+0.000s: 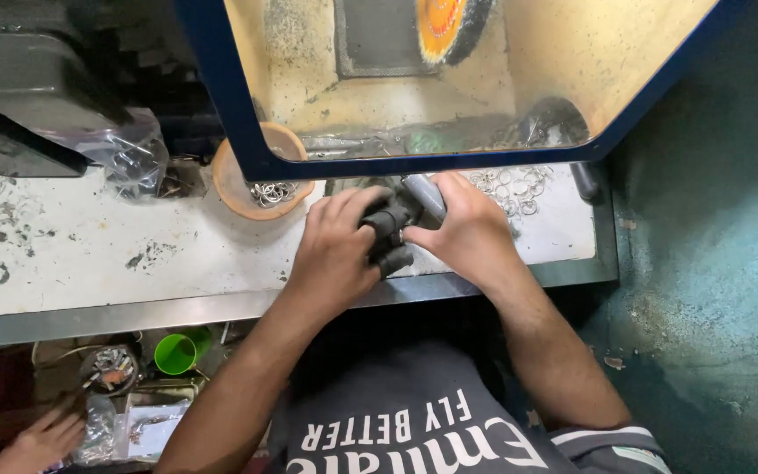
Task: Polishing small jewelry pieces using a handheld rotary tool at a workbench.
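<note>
Both my hands are closed together on a dark grey glove bundle (394, 230) at the worktop's (89, 254) front edge, left hand (337, 250) meeting right hand (467, 230). Behind it sits a tan bowl (237, 189) of metal rings; a crumpled clear plastic bag (129, 154) lies left.

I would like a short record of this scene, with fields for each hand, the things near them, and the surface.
Left hand: closed over a dark grey tool, fingers covering its upper end
Right hand: grips the same tool from the other side
Bowl: tan, round, holds small metal rings
Loose rings: scattered beside the right hand
Workbench: white, stained, metal-edged
Hood: blue-framed, with an orange wheel inside
Other person's hand: lower left, below the bench
</note>
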